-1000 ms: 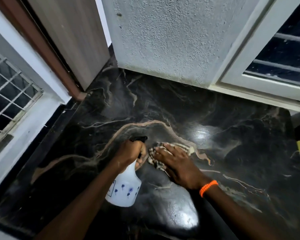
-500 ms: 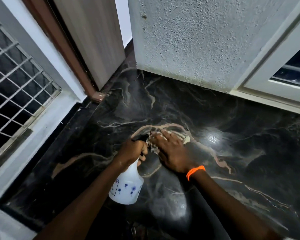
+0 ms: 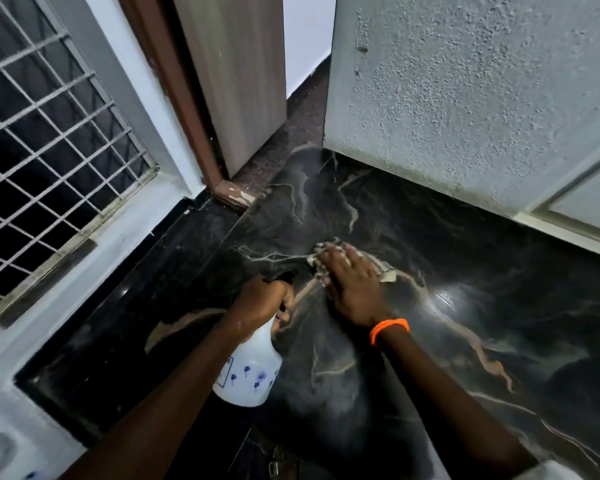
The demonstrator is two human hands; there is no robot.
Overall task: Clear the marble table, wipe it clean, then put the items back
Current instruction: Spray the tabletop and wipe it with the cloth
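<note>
The black marble table (image 3: 465, 271) with tan veins fills the lower right. My left hand (image 3: 260, 303) grips the black trigger head of a white spray bottle (image 3: 248, 374) with blue flower prints, held above the table's left part. My right hand (image 3: 352, 284), with an orange band at the wrist, presses flat with straight fingers on a checked cloth (image 3: 326, 259) that lies on the marble. Most of the cloth is hidden under the palm.
A rough plastered wall (image 3: 465, 98) and a white window frame (image 3: 575, 216) border the table's far side. A wooden door (image 3: 232, 81) with a brown frame stands at the far left corner. A barred window (image 3: 49, 150) over a pale ledge runs along the left.
My right hand has slid the cloth away from me toward the far left corner of the table. The left hand keeps its grip on the bottle and follows slightly.
</note>
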